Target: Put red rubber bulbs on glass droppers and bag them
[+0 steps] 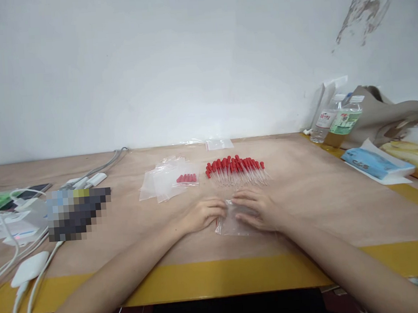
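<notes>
A clear plastic zip bag point(235, 227) lies flat on the table between my two hands. My left hand point(206, 213) has its fingers curled closed on the bag's left edge. Over the bag's right part rests my right hand point(259, 209), its fingers stretched out and the thumb apart from them. Just beyond my hands lies a row of droppers point(236, 170) with red rubber bulbs and thin clear tubes, bulbs pointing away from me. To their left, a small bag with several red rubber bulbs point(186, 178) sits on a spread of flat clear bags point(162, 181).
Another flat bag point(219, 145) lies by the wall. Cables, a white charger point(30, 269) and a blurred dark object point(80, 215) occupy the left. At right stand two bottles point(344, 121) near a blue tissue pack point(377, 163). Yellow tape point(217, 280) runs along the front edge.
</notes>
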{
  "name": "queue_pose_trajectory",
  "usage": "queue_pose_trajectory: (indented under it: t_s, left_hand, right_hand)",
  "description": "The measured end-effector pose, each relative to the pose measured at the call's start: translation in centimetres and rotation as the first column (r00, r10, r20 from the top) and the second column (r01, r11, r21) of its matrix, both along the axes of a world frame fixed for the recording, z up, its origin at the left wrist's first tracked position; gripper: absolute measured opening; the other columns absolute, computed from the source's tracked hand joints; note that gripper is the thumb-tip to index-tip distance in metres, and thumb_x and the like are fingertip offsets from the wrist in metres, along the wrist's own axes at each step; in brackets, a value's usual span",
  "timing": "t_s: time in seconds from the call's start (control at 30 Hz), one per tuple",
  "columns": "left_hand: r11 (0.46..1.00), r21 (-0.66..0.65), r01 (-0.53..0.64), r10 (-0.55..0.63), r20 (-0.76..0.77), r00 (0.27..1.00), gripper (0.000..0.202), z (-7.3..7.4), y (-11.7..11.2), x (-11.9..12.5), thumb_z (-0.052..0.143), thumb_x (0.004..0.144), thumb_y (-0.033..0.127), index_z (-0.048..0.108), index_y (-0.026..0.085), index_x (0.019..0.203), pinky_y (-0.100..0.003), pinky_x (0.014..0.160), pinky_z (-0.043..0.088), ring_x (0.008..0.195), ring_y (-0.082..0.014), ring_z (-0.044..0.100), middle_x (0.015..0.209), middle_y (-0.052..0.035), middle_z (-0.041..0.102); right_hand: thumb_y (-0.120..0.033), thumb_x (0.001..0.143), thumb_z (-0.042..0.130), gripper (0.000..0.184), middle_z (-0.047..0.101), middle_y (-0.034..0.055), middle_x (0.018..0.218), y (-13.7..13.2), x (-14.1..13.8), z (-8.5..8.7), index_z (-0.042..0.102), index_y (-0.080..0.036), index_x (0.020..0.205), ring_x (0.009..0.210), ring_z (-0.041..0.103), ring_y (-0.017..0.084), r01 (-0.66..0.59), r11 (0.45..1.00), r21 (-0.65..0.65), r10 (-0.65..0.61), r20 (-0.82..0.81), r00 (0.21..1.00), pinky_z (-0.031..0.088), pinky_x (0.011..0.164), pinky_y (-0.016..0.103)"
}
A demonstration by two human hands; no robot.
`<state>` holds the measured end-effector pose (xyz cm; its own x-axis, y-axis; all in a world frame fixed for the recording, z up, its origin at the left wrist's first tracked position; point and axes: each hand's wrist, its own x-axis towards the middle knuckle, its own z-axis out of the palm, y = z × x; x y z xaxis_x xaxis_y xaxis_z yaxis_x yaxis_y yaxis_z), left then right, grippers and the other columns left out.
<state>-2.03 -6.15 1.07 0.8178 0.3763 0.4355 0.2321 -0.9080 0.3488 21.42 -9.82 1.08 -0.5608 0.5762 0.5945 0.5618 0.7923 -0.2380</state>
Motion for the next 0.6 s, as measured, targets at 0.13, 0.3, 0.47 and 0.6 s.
queue_pose_trajectory:
  t_s: [0.13,0.3,0.47,0.6]
  left_hand:
    - [0.926,-0.082,-0.369,0.373,0.041,0.927,0.012,-0.1,-0.6,-0.1,0.058,0.076,0.026,0.060,0.015,0.077,-0.028,0.065,0.047,0.071,-0.0147,0.057,0.079,-0.0049,0.061]
    - [0.956,-0.111,-0.272,0.285,0.119,0.951,0.012,-0.5,-0.7,-0.1,0.058,0.077,0.027,0.067,0.018,0.079,-0.029,0.075,0.047,0.081,-0.0156,0.060,0.083,-0.0047,0.066]
    - [0.981,-0.194,-0.026,0.022,-0.018,1.000,0.023,-0.3,-0.2,-0.4,0.052,0.082,0.025,0.063,0.021,0.102,-0.033,0.093,0.040,0.103,-0.0170,0.056,0.105,-0.0070,0.065]
    - [0.981,-0.190,-0.046,0.020,-0.139,0.990,0.047,0.5,-0.3,-0.6,0.053,0.082,0.027,0.041,0.027,0.127,-0.044,0.103,0.025,0.121,-0.0203,0.040,0.131,-0.0066,0.045]
  right_hand:
    - [-0.050,0.076,0.054,0.060,0.050,0.0115,0.124,0.0,-0.2,-0.5,0.045,-0.019,0.126,0.111,0.048,0.025,-0.029,0.969,-0.245,0.071,0.165,0.984,0.041,0.091,0.041]
    - [-0.054,0.074,0.054,0.066,0.046,0.0104,0.129,0.0,-0.2,-0.2,0.042,-0.020,0.129,0.115,0.045,0.025,0.004,0.928,-0.373,0.061,0.162,0.985,0.037,0.096,0.041]
    - [-0.053,0.075,0.053,0.065,0.043,0.0094,0.131,0.6,0.1,-0.6,0.042,-0.020,0.129,0.119,0.041,0.024,0.010,0.908,-0.420,0.047,0.126,0.991,0.035,0.099,0.040]
    - [-0.050,0.076,0.054,0.062,0.044,0.0083,0.131,1.0,0.5,-1.0,0.041,-0.022,0.129,0.120,0.041,0.024,0.017,0.913,-0.407,0.021,0.088,0.996,0.035,0.099,0.042]
